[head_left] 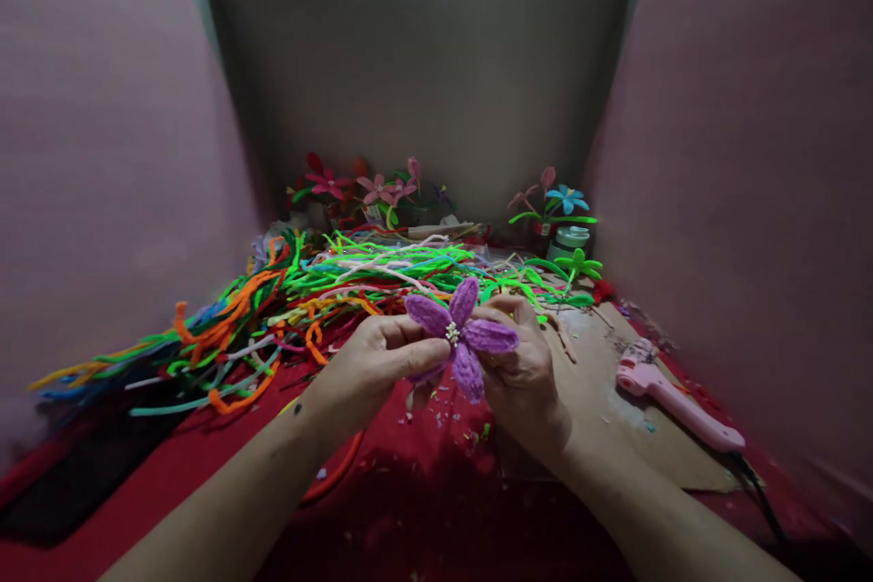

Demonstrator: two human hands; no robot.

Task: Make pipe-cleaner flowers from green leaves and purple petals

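A purple pipe-cleaner flower [467, 373] with several petals and a cluster of pale beads at its centre faces me, held up between both hands. My left hand [388, 350] pinches it from the left, thumb resting close to the beaded centre and partly over a lower petal. From the right, my right hand [522, 368] grips behind the petals; the fingers there are partly hidden by the flower. Whatever stem lies behind the flower cannot be seen.
Behind my hands lies a heap of colourful pipe cleaners [382, 268]. On the right, a pink hot glue gun [682, 400] with a black cord rests on cardboard [593, 418]. Finished flowers [375, 188] stand at the back, near a pale green jar [571, 241]. Scraps dot the red cloth [409, 509].
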